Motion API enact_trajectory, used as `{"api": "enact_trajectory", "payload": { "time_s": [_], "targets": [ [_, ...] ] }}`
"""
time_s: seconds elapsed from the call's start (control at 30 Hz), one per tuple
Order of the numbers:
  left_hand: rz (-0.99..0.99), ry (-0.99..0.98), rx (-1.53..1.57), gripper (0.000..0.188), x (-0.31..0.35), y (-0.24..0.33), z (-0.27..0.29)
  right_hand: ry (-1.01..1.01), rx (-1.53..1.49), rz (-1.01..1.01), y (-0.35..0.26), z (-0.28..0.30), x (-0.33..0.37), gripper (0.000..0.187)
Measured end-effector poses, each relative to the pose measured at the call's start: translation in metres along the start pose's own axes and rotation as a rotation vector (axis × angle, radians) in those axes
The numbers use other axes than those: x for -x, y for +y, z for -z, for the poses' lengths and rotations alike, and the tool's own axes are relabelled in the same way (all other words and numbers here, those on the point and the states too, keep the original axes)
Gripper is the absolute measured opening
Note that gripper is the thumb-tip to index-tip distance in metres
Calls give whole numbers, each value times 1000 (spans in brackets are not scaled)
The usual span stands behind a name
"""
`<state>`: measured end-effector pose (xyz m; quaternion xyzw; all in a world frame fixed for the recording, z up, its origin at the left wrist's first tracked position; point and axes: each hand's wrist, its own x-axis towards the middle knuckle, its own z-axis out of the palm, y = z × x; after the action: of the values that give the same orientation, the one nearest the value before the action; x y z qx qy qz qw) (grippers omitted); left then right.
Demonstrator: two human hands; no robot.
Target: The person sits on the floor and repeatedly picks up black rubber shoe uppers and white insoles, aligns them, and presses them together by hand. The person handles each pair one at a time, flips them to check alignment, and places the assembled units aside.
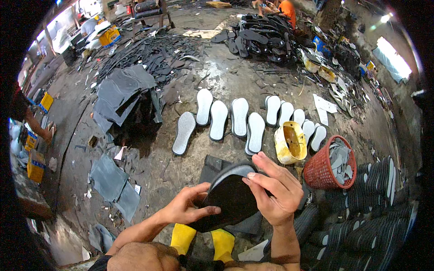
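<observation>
A black shoe sole [233,198] is tilted up in front of me, with a pale grey strip showing along its upper rim. My left hand [190,204] grips the left edge of the sole, thumb across its dark face. My right hand [276,187] pinches the upper right rim, with thumb and fingertips together at the grey strip and other fingers raised. Beyond my hands, several grey-topped soles [219,119] lie in pairs or small stacks on the floor. Right of them stands a cut-open yellowish plastic container [281,147] with brownish stuff inside.
A red basket [316,169] of grey scraps tilts at the right, beside rows of stacked black soles [366,217]. Dark sheets [124,90] are piled at the left. A black sole heap [262,36] lies farther off, near a person in orange [287,12].
</observation>
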<state>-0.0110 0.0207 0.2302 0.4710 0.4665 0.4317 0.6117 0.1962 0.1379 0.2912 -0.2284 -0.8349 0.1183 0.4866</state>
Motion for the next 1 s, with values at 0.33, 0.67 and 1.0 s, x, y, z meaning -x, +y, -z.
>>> {"api": "enact_trajectory", "payload": {
  "time_s": [0.33,0.67,1.0],
  "targets": [
    [-26,-71,-94,44,9,1,8,-72,-97,-182,-9,3,-1,19],
    [-4,-153,88,58,5,-36,8,-99,-801,-1073,29,-18,31,14],
    [-28,15,-658,43,-19,-50,23,-465,-156,-360,28,5,55,44]
  ]
}}
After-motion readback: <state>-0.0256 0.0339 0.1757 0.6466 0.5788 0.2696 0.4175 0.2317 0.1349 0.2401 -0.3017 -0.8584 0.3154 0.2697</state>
